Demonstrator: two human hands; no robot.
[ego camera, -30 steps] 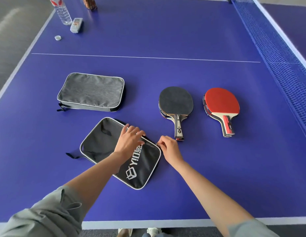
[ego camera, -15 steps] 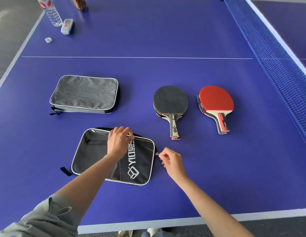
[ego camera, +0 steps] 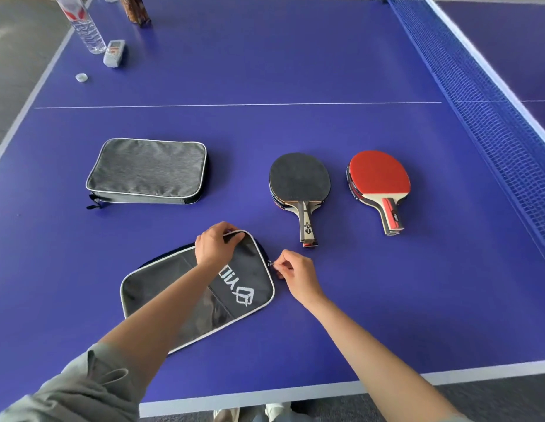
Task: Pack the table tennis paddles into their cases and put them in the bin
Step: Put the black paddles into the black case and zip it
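A black paddle case (ego camera: 246, 287) with white piping and a white logo lies near the front of the blue table. My left hand (ego camera: 214, 243) grips its far corner. My right hand (ego camera: 294, 271) pinches the small zipper pull at the case's right edge. A grey case (ego camera: 146, 172) lies shut further back on the left. A paddle with its black face up (ego camera: 298, 181) and a paddle with its red face up (ego camera: 377, 178) lie side by side to the right, handles toward me. No bin is in view.
The net (ego camera: 484, 95) runs along the right side. At the far left corner stand a plastic water bottle (ego camera: 85, 28), a small white device (ego camera: 114, 53), a bottle cap (ego camera: 81, 77) and a brown object (ego camera: 134, 9). The table's front edge (ego camera: 265, 394) is close to me.
The black case has turned, its right end now further from me. My left hand slid to the far corner and my right hand stays at the zipper pull.
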